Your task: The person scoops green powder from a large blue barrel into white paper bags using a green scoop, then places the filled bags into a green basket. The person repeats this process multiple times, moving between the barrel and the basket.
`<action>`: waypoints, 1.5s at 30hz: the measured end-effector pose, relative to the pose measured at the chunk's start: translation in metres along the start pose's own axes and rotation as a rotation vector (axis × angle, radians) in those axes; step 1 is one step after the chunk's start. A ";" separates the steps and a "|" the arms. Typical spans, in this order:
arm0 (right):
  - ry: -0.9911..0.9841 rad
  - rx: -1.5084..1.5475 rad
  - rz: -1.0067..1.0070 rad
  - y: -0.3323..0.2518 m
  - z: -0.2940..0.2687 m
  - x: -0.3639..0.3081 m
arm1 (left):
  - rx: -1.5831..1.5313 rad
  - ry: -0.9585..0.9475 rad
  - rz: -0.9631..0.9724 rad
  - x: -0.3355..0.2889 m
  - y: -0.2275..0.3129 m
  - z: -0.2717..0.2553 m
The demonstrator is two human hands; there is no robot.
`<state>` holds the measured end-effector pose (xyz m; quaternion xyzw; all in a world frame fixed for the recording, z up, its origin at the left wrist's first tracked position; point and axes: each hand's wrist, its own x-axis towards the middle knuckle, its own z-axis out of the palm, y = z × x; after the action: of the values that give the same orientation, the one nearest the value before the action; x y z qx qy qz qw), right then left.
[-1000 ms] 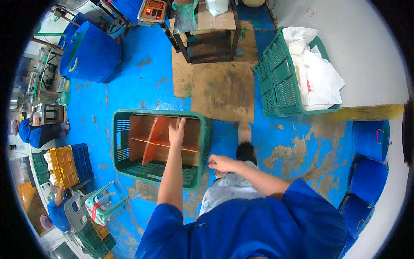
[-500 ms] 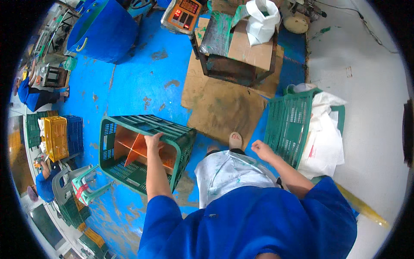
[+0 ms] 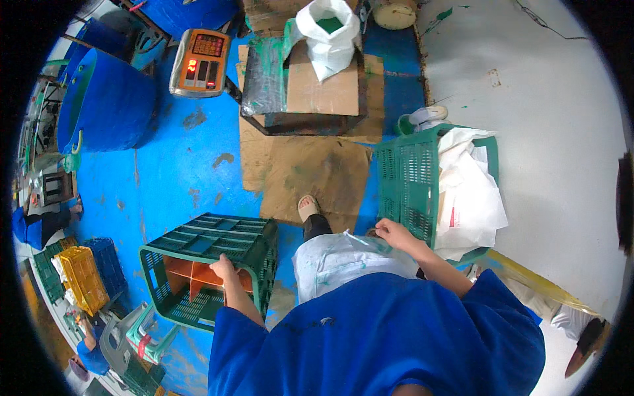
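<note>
My left hand [image 3: 224, 269] grips the tipped green crate's [image 3: 211, 264] rim, right hand [image 3: 394, 233] loose; the orange divider [image 3: 198, 280] may slide out.

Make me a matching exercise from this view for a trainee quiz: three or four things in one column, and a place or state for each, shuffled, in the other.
Things:
1. left hand
2. right hand
3. white sack
4. yellow crate

Places:
A. on the cardboard-topped platform
B. at the far left, beside a blue crate
C. gripping the tipped green crate's rim
D. next to the green basket of white bags

Pairs: 1-C, 2-D, 3-A, 4-B
</note>
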<state>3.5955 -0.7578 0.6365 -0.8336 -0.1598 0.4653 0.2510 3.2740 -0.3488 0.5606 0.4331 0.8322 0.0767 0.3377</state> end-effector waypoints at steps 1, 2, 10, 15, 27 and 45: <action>-0.007 -0.013 0.027 0.010 -0.008 -0.011 | -0.118 0.059 -0.064 0.000 -0.002 0.001; 0.003 -0.014 0.071 0.023 -0.018 -0.024 | -0.079 0.066 -0.160 0.000 -0.005 0.001; 0.055 0.102 0.081 0.135 -0.056 -0.103 | 0.003 -0.019 -0.014 0.020 -0.027 0.017; -0.022 -0.010 0.108 0.159 -0.060 -0.128 | -0.143 -0.001 0.006 0.006 -0.015 0.016; -0.115 -0.060 -0.044 0.023 -0.070 -0.009 | 0.095 -0.136 0.502 -0.115 -0.056 0.007; -0.234 -0.440 -0.117 -0.153 -0.141 0.145 | 0.981 -0.503 0.375 -0.093 -0.021 -0.076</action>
<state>3.7857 -0.5973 0.6852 -0.7981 -0.3331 0.4972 0.0701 3.2490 -0.4209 0.6552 0.6838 0.5737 -0.3643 0.2656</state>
